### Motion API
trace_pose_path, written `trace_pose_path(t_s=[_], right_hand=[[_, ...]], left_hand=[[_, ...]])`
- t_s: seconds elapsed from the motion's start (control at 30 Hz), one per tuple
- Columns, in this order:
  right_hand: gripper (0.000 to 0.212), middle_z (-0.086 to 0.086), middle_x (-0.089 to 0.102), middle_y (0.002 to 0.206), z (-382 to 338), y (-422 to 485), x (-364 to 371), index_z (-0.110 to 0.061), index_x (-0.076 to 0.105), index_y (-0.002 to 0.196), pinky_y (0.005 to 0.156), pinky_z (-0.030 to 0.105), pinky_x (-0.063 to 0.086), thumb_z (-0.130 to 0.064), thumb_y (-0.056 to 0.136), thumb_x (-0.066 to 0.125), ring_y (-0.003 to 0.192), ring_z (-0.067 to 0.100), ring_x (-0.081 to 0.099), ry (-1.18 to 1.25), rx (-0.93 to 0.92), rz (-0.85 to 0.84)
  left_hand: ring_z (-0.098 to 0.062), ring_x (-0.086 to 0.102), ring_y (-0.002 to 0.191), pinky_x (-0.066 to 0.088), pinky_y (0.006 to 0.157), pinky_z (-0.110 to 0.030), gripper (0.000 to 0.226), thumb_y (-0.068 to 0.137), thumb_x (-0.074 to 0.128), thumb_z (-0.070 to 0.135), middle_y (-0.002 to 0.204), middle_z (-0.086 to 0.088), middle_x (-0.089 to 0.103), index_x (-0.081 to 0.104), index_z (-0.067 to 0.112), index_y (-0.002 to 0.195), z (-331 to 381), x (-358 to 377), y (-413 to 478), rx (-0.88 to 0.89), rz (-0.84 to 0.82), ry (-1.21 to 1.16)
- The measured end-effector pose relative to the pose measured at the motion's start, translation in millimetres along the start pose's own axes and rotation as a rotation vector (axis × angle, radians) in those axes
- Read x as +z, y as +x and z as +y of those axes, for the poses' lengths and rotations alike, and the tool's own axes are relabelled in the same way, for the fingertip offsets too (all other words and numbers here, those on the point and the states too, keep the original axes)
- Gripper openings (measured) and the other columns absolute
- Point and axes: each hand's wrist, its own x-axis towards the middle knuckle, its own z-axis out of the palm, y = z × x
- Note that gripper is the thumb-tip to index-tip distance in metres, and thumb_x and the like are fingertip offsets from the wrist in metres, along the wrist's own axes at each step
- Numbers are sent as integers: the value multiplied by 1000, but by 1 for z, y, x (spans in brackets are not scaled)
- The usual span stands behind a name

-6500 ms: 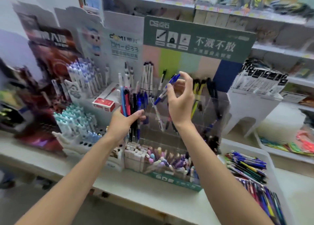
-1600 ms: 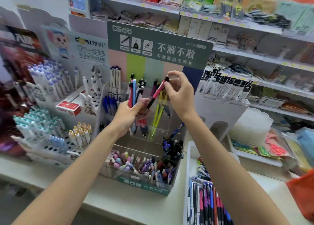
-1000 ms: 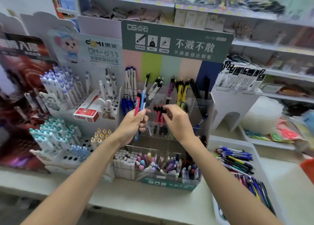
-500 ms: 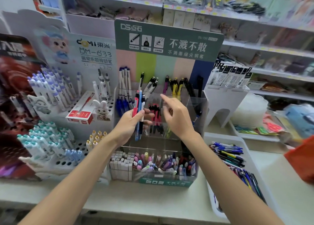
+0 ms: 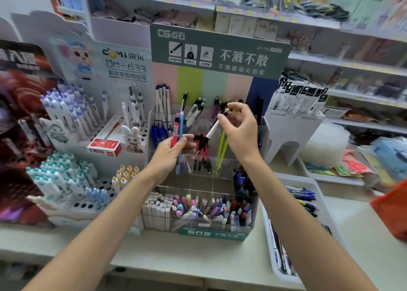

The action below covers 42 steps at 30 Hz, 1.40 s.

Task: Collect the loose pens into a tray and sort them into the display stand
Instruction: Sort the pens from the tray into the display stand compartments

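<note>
A clear acrylic display stand [image 5: 262, 136] with a green header stands on the counter, its compartments holding pens by colour. My left hand [image 5: 169, 156] grips a small bunch of pens [image 5: 178, 136], a red one and a blue one upright, in front of the stand. My right hand [image 5: 240, 130] pinches a white-barrelled pen [image 5: 212, 130] by its top end, tilted, its tip down over the red pens in the middle compartment. A white tray [image 5: 308, 180] with several loose pens lies to the right of the stand, partly behind my right forearm.
A white holed stand [image 5: 92, 205] with capped pens sits left of the acrylic stand. A red box [image 5: 105, 145] and a rabbit figure [image 5: 133, 137] lie behind it. A white riser [image 5: 290, 132] with packaged refills stands at the right. Shelves of goods fill the back.
My right hand, empty half a second ago after putting a red pen in the stand, now pinches a white pen taken from the left hand's bunch and has risen.
</note>
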Motion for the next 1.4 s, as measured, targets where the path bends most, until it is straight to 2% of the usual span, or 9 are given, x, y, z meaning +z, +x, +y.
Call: trace_pose_path(t_s=[0.17,0.37,0.5,0.67,0.77,1.0,1.07,1.2,1.4], right_hand=[[21,0,66,92,-24,28,11,-8,61,108,82,33,57,-8,89,69,84,13,68,11,-147,139],[23,-4,63,88,-38,59,41,-7,59,109,77,27,55,-9,88,68,80,14,65,-50,-274,228],[17,1,64,89,-21,61,58,-5,61,100,78,28,50,-11,87,70,82,19,61,-250,-310,81],[22,7,66,113,6,53,66,-13,75,105,94,41,31,-27,92,64,113,30,47,-727,-261,-61],[26,8,67,112,-2,47,58,-11,72,114,95,41,38,-18,91,64,110,27,53,-579,-322,-6],[41,1,69,92,-30,20,67,-18,60,129,80,25,55,-11,90,68,83,13,66,-193,-192,-401],[38,4,70,89,-29,19,68,-16,60,125,77,31,59,-7,88,69,82,15,68,-120,-179,-348],[33,5,67,85,-27,24,56,-11,56,120,72,25,56,-4,90,65,78,13,66,9,-172,-166],[35,2,66,86,-10,4,53,-9,53,124,74,26,56,-4,91,64,79,12,65,-81,-288,-148]], left_hand=[[-5,45,60,41,51,-17,28,106,41,23,76,1,53,62,9,119,3,-9,8,31,113,52],[-6,45,61,39,54,-18,26,107,39,21,74,2,53,63,12,111,14,-17,9,32,60,39],[-8,48,66,41,60,-23,28,108,37,18,75,1,55,64,11,110,16,-27,8,8,73,33],[-10,54,68,47,67,-27,25,107,39,17,75,1,58,63,10,109,17,-33,4,21,70,45],[-10,59,67,50,73,-31,22,106,42,21,71,4,61,62,12,110,19,-33,5,34,43,28],[-12,59,66,51,58,-20,21,105,43,27,76,-1,60,59,16,96,29,-13,9,79,-41,102],[-15,63,75,56,66,-22,21,105,43,27,84,-4,65,62,18,103,28,-15,9,82,-36,107],[-17,67,97,59,84,-33,27,104,45,27,109,-7,69,60,23,126,20,-37,4,91,15,126],[-6,46,65,39,58,-18,25,105,42,30,78,4,52,64,18,104,3,-53,-8,43,111,166]])
